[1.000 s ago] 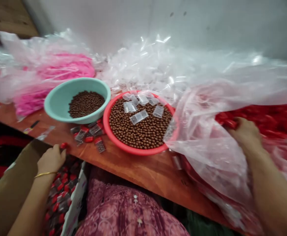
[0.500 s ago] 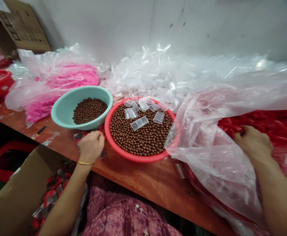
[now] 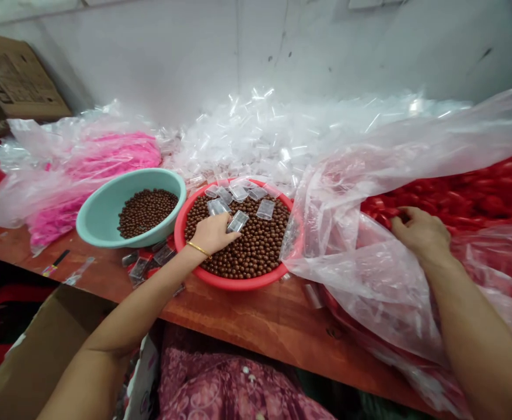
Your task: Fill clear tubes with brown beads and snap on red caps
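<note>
Clear case (image 3: 239,221) is gripped by left hand (image 3: 212,234), right hand (image 3: 424,234)'s hold unclear, at reddish table (image 3: 238,315) before wall (image 3: 172,64).

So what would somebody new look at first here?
Probably the round red plastic basin in the middle, full of small brown balls, where the left hand touches a clear plastic case. On the right, the right hand is among shiny red pieces in a cloudy plastic bag.

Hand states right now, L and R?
Left hand: closed on a clear plastic case, over the red bowl.
Right hand: curled at the red pieces; whether it holds one can't be told.
</note>
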A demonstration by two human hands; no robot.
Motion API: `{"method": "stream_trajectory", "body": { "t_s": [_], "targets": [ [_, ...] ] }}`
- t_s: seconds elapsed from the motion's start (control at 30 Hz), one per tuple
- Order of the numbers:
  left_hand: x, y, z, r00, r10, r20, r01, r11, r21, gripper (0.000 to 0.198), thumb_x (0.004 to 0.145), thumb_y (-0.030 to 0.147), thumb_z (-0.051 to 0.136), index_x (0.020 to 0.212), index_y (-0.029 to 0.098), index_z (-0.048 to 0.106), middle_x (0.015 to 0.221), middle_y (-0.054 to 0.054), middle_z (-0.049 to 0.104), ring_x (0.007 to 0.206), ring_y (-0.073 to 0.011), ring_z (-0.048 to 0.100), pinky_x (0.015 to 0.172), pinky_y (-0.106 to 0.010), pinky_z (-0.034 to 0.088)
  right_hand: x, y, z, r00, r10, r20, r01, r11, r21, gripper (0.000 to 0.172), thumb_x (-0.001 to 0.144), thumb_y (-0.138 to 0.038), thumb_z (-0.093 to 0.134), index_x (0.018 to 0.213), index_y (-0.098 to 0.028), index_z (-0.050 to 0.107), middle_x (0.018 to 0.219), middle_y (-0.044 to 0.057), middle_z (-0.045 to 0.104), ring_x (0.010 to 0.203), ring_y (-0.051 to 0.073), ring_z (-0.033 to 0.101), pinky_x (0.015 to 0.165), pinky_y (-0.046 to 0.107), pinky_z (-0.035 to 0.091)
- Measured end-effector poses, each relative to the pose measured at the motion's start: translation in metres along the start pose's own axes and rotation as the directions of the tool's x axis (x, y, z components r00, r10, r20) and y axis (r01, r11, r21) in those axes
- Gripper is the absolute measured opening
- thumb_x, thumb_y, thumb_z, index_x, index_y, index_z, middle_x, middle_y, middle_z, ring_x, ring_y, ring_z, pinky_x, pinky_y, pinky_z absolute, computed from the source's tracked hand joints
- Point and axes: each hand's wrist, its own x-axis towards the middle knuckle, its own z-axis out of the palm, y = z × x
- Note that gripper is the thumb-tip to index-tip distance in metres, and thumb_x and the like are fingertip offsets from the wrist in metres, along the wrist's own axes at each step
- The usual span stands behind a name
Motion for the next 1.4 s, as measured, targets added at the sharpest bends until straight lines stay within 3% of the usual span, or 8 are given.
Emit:
{"method": "stream_trajectory", "body": {
  "t_s": [0.13, 0.23, 0.37, 0.43, 0.83, 1.03, 1.23, 1.4],
  "targets": [
    [0.001, -0.013, -0.001, 0.997, -0.049, -0.06, 0.034, 0.973, -0.227, 0.022, 0.071, 0.038, 0.059, 0.078, 0.017, 0.062, 0.063, 0.001, 0.059, 0.06, -0.0141, 0.054, 0.053, -0.022, 0.036, -0.011, -0.031, -0.046, 0.978, 0.058, -0.202, -0.051, 0.998, 0.04, 0.034, 0.076, -0.021, 0.056, 0.108, -0.012, 0.064, 0.09, 0.024, 0.065, 0.094, 0.03, 0.058, 0.079, 0.04, 0.04],
    [-0.002, -0.016, -0.007, 1.0, 0.02, -0.011, -0.023, 0.83, -0.558, 0.026, 0.067, 0.038, 0.062, 0.077, 0.015, 0.063, 0.06, 0.002, 0.057, 0.056, -0.0106, 0.051, 0.051, -0.02, 0.038, -0.037, -0.083, -0.073, 0.879, -0.326, -0.348, 0.353, 0.935, 0.015, 0.034, 0.081, -0.033, 0.053, 0.11, -0.015, 0.061, 0.113, 0.021, 0.06, 0.109, 0.028, 0.051, 0.095, 0.039, 0.034],
    [-0.009, 0.003, -0.02, 0.983, 0.135, 0.126, 0.042, 0.502, -0.864, 0.038, 0.06, 0.034, 0.068, 0.089, 0.011, 0.059, 0.065, 0.001, 0.059, 0.056, -0.0093, 0.053, 0.053, -0.021, 0.045, -0.087, -0.178, -0.067, 0.414, -0.899, -0.141, 0.91, 0.412, 0.043, 0.061, 0.077, -0.049, 0.057, 0.13, -0.02, 0.043, 0.125, 0.012, 0.052, 0.112, 0.03, 0.046, 0.092, 0.044, 0.037],
    [-0.018, 0.011, -0.026, 0.986, 0.128, 0.103, 0.041, 0.418, -0.907, 0.039, 0.057, 0.03, 0.071, 0.089, 0.012, 0.056, 0.066, 0.002, 0.058, 0.056, -0.0085, 0.053, 0.051, -0.02, 0.045, -0.102, -0.214, -0.052, 0.304, -0.952, -0.049, 0.952, 0.304, -0.013, 0.042, 0.09, -0.03, 0.04, 0.131, -0.022, 0.039, 0.105, 0.008, 0.06, 0.097, 0.025, 0.053, 0.085, 0.042, 0.039],
    [-0.036, 0.003, -0.023, 0.954, -0.254, -0.161, -0.109, 0.207, -0.972, 0.017, 0.059, 0.022, 0.062, 0.069, 0.016, 0.049, 0.057, 0.007, 0.047, 0.045, -0.0037, 0.044, 0.043, -0.017, 0.047, -0.076, -0.284, -0.01, 0.153, -0.988, -0.029, 0.983, 0.155, -0.098, 0.028, 0.091, -0.027, 0.029, 0.103, -0.016, 0.052, 0.086, 0.008, 0.062, 0.078, 0.021, 0.053, 0.066, 0.032, 0.032],
    [-0.068, -0.001, -0.036, 0.965, -0.212, -0.156, -0.086, 0.307, -0.948, 0.011, 0.063, 0.02, 0.059, 0.067, 0.016, 0.05, 0.051, 0.006, 0.049, 0.042, -0.0046, 0.048, 0.039, -0.014, 0.041, -0.038, -0.265, -0.014, 0.568, -0.823, 0.02, 0.818, 0.561, -0.129, 0.032, 0.083, -0.021, 0.036, 0.105, -0.01, 0.056, 0.087, 0.013, 0.064, 0.08, 0.024, 0.056, 0.062, 0.031, 0.031],
    [-0.037, -0.007, -0.004, 0.964, -0.243, 0.11, 0.161, 0.198, -0.967, 0.023, 0.067, 0.032, 0.064, 0.071, 0.016, 0.048, 0.043, 0.011, 0.043, 0.03, -0.0011, 0.036, 0.039, -0.016, 0.044, -0.044, -0.273, -0.008, 0.44, -0.879, 0.182, 0.898, 0.436, -0.06, 0.041, 0.078, -0.031, 0.05, 0.114, -0.012, 0.055, 0.106, 0.016, 0.061, 0.097, 0.03, 0.053, 0.076, 0.036, 0.037],
    [-0.031, -0.015, 0.006, 0.944, -0.216, 0.25, 0.245, -0.052, -0.968, 0.028, 0.068, 0.037, 0.063, 0.076, 0.017, 0.046, 0.045, 0.01, 0.049, 0.03, -0.0016, 0.038, 0.048, -0.021, 0.051, -0.073, -0.265, -0.022, 0.356, -0.933, 0.057, 0.93, 0.36, 0.078, 0.043, 0.072, -0.015, 0.049, 0.115, -0.012, 0.056, 0.109, 0.014, 0.06, 0.1, 0.027, 0.051, 0.084, 0.038, 0.037]
  ]
}}
